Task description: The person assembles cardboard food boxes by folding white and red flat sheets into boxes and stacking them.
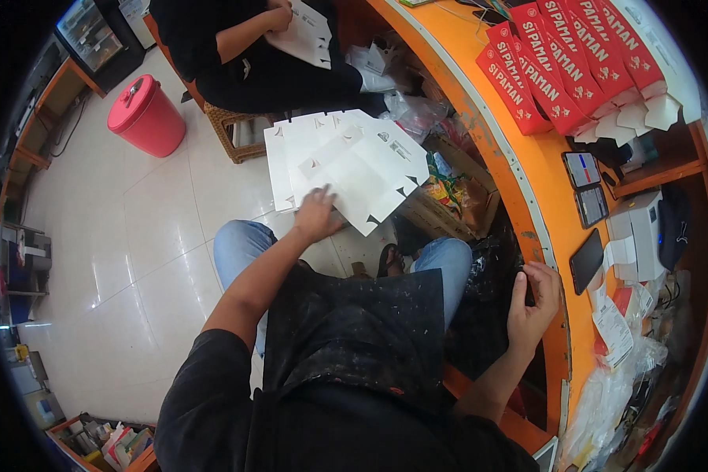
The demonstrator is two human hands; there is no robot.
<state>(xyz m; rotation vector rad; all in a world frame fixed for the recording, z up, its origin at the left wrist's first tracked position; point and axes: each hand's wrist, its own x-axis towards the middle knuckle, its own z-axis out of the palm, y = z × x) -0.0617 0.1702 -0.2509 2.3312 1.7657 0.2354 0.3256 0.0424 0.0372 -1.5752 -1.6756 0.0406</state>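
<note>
We reach our left hand (316, 212) forward, its grip open and fingers spread on the near edge of a stack of flat white cardboard box blanks (346, 169) lying ahead of our knees. Our right hand (532, 303) curls closed on the near edge of the curved orange table (519, 157) at right. Red folded cartons (558, 67) lie far right; a pink lidded bucket (144, 116) stands far left.

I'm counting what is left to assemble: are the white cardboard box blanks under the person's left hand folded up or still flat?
Flat. The white box blanks lie unfolded in a fanned stack, flaps spread, with the left hand resting on top.
</note>
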